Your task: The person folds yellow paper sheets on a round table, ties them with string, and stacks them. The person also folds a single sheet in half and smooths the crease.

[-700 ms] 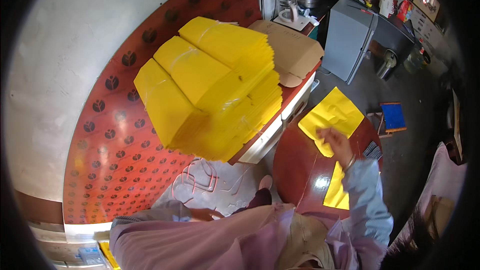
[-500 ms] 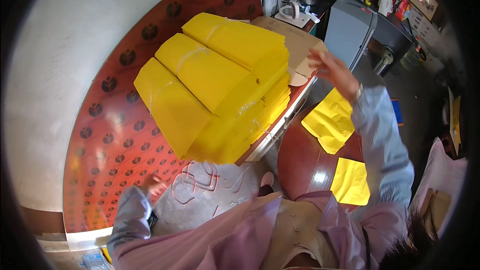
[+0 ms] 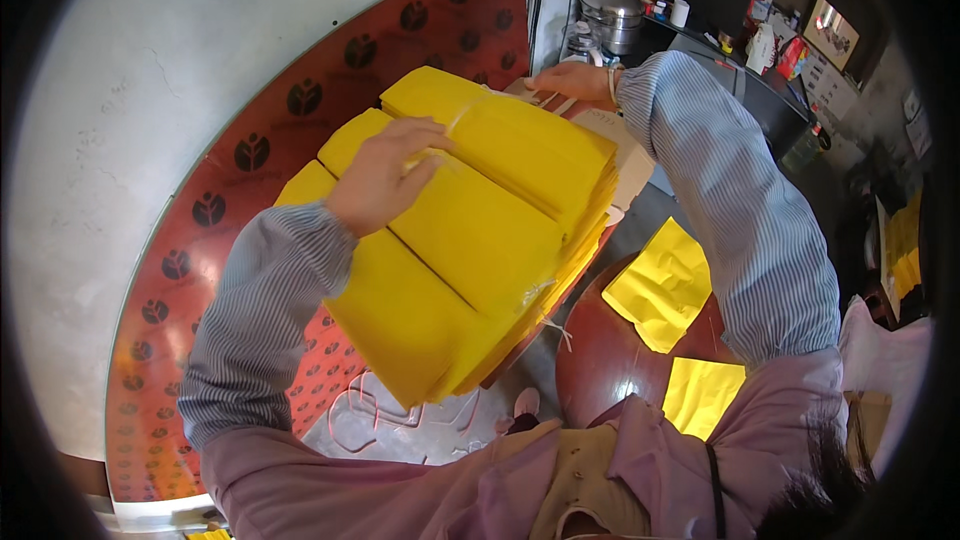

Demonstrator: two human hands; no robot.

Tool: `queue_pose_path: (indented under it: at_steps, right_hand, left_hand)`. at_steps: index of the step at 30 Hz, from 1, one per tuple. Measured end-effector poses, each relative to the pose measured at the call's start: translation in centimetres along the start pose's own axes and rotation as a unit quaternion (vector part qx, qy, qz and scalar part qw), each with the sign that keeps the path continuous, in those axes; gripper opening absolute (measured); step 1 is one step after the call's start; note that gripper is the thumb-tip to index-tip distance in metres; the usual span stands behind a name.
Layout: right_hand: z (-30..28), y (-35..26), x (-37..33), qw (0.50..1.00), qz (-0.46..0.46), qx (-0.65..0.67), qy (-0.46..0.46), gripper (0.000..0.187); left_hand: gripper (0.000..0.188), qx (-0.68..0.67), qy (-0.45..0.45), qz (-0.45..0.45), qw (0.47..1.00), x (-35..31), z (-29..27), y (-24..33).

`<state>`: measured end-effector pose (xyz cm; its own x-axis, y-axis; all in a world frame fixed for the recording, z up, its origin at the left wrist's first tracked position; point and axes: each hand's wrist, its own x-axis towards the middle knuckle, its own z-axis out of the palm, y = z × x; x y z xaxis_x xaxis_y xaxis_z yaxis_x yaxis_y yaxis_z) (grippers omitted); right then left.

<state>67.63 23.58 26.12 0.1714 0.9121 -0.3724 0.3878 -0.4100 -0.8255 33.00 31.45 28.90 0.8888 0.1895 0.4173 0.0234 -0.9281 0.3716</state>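
Note:
Three yellow paper bundles point(image 3: 470, 210) lie side by side on top of a thick yellow stack, each a pile of flat folded pieces. A clear tie crosses the far bundle. My left hand point(image 3: 390, 175) rests over the middle bundle with fingers stretched and thumb apart, holding nothing. Beyond the far bundle, my right hand point(image 3: 575, 82) reaches over a brown cardboard piece point(image 3: 625, 145). Its fingers are extended toward the left and seem to touch the cardboard's far edge. The fingertips' underside is hidden.
Beneath the stack is a red table point(image 3: 250, 240) with dark leaf marks. Two loose yellow sheets point(image 3: 660, 285) lie on a round brown stool point(image 3: 590, 370) at right. Pinkish cord loops point(image 3: 350, 415) lie on the floor. A steel pot point(image 3: 612, 15) stands on the far counter.
My left hand has moved up from beside the table onto the middle bundle. My right hand has reached farther away and left, over the cardboard. The stack appears shifted lower right in view.

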Motion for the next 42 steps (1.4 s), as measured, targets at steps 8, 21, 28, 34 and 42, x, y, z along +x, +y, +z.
queue_pose_path:
  at_steps: [8,21,28,34,42]
  right_hand:
    - [1.6,-0.5,3.8,0.999,-0.031,-0.005,0.035,0.052]
    - [1.5,-0.9,5.8,0.993,-0.064,-0.066,0.068,0.029]
    - [1.3,-1.8,5.6,0.985,-0.126,-0.109,0.040,0.018]
    - [1.1,-2.2,7.0,0.911,-0.265,-0.316,0.014,0.017]
    - [2.0,-1.4,6.1,0.852,-0.343,-0.379,0.117,0.022]
  left_hand:
    - [0.025,0.003,-0.095,-0.044,0.995,0.0,2.9,-2.0]
    - [0.029,0.022,-0.091,-0.040,0.995,-0.5,3.3,-2.0]
    - [0.030,0.020,-0.091,-0.047,0.995,-0.4,3.3,-2.0]
    - [0.029,0.009,-0.084,-0.042,0.996,-0.6,3.5,-2.2]
    - [0.027,-0.016,-0.066,-0.023,0.997,-0.6,3.5,-2.6]
